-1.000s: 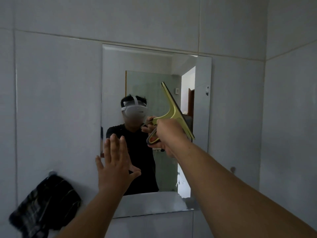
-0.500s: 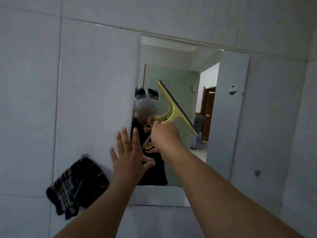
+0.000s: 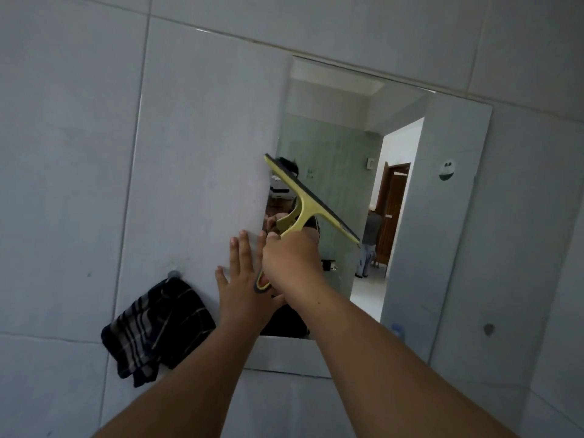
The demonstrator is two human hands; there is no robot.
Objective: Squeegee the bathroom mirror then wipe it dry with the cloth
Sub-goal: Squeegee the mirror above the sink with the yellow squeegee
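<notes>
R hand (image 3: 292, 259) w/ squeegee (image 3: 311, 202), mirror (image 3: 410, 216) left edge

- Wall (image 3: 79, 153) was faced with large pale grey tiles, grout lines visible.
- A small round hook (image 3: 173, 274) was fixed to the wall, left of centre.
- A second round fitting (image 3: 488, 329) sat on the tile at lower right.
- A brown wooden door (image 3: 392, 216) and a round smiling-face sticker (image 3: 447, 169) appeared in reflection only.
</notes>
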